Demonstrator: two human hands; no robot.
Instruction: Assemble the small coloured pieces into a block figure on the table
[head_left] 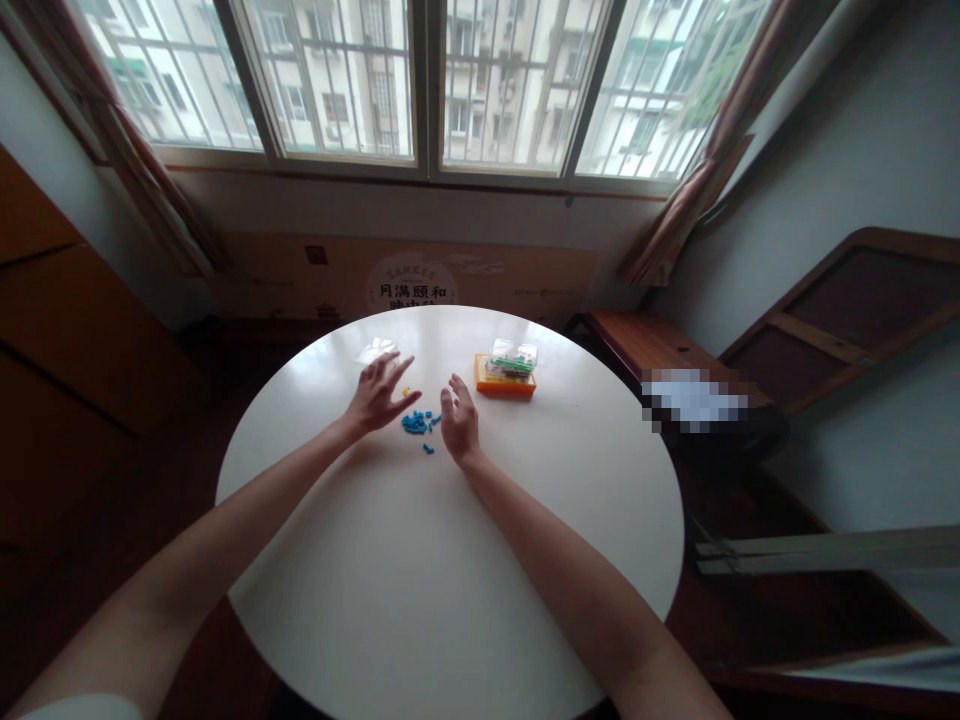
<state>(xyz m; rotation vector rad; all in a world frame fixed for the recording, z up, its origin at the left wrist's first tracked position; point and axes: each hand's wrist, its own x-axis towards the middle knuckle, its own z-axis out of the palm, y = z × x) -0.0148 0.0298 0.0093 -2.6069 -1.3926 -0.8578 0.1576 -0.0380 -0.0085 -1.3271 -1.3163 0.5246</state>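
A small heap of blue plastic pieces (414,423) lies on the white round table (420,590). One more blue piece (428,449) sits apart, nearer to me. Left of the heap is my left hand (379,393), its fingers spread and holding nothing. My right hand (459,417) stands on its edge just right of the heap, fingers loosely extended, thumb up, with no object seen in it. A small yellow piece (406,391) shows behind the heap, between the hands. Beyond my left fingers lies a clear plastic bag or wrapper (377,350).
An orange box (505,389) stands behind and right of my right hand, with a clear case (513,357) of green pieces on top. A wooden bench (637,345) is past the table's right side. Windows and curtains are at the back.
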